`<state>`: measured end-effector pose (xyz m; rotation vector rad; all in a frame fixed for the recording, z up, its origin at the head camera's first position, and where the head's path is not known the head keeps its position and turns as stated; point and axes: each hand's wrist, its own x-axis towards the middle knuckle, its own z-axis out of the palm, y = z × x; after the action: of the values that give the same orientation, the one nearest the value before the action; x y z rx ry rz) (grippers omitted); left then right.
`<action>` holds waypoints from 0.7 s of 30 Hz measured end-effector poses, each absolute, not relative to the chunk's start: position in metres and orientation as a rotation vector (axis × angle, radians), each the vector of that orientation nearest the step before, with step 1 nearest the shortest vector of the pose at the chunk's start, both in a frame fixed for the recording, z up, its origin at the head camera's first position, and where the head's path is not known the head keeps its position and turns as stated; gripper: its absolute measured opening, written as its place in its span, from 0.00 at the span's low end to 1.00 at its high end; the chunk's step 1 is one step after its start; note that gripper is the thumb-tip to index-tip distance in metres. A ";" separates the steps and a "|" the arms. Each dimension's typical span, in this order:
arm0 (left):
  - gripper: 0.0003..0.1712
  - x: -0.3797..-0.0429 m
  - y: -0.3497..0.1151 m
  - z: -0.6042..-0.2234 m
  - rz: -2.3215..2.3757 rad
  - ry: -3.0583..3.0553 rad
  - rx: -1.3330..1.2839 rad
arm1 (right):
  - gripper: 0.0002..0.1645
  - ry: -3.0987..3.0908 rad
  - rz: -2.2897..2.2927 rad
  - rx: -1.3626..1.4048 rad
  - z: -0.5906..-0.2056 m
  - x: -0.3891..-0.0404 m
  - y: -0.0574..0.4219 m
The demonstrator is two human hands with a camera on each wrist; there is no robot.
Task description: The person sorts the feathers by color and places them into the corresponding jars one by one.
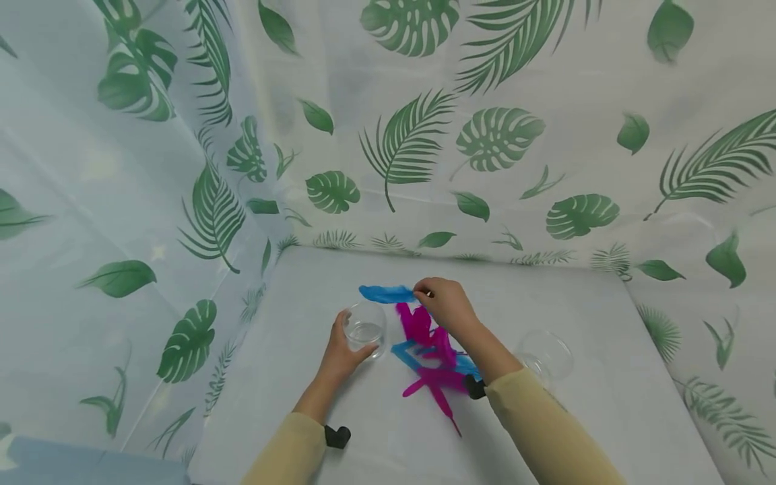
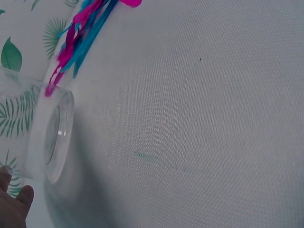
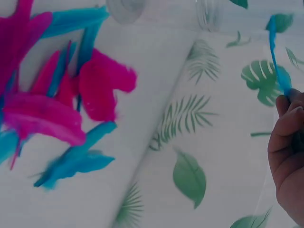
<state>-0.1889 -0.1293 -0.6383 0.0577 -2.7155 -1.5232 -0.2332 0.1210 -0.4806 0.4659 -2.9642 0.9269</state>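
My right hand (image 1: 447, 306) pinches a blue feather (image 1: 388, 294) by one end, and the feather points left, above the table. In the right wrist view the same feather (image 3: 273, 52) rises from between thumb and fingertips. My left hand (image 1: 344, 350) grips a clear cup (image 1: 366, 329) around its side, thumb at the front right and fingers at the left. The blue feather passes just above the cup's rim in the head view. A loose pile of magenta feathers (image 1: 418, 325) and blue feathers (image 1: 407, 355) lies right of the cup, partly covered by my right forearm.
A second clear cup (image 1: 548, 356) stands on the white table (image 1: 291, 303) at the right, partly behind my right forearm. Leaf-printed sheeting (image 1: 497, 138) closes off the back and the sides.
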 end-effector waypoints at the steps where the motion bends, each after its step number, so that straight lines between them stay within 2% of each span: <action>1: 0.64 -0.190 -0.130 -0.640 -1.520 -2.717 0.055 | 0.10 -2.982 0.890 0.515 -0.481 -0.236 0.114; 9: 0.62 -0.191 -0.132 -0.646 -1.513 -2.667 -0.011 | 0.07 -3.034 0.594 0.793 -0.485 -0.251 0.085; 21: 0.62 -0.192 -0.133 -0.644 -1.499 -2.681 -0.013 | 0.09 -3.129 0.171 1.020 -0.499 -0.251 0.054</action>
<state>-0.1916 -0.1329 -0.6435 -0.0126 -2.6809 -1.4992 -0.2510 0.0540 -0.4986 1.0197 -3.1289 0.1712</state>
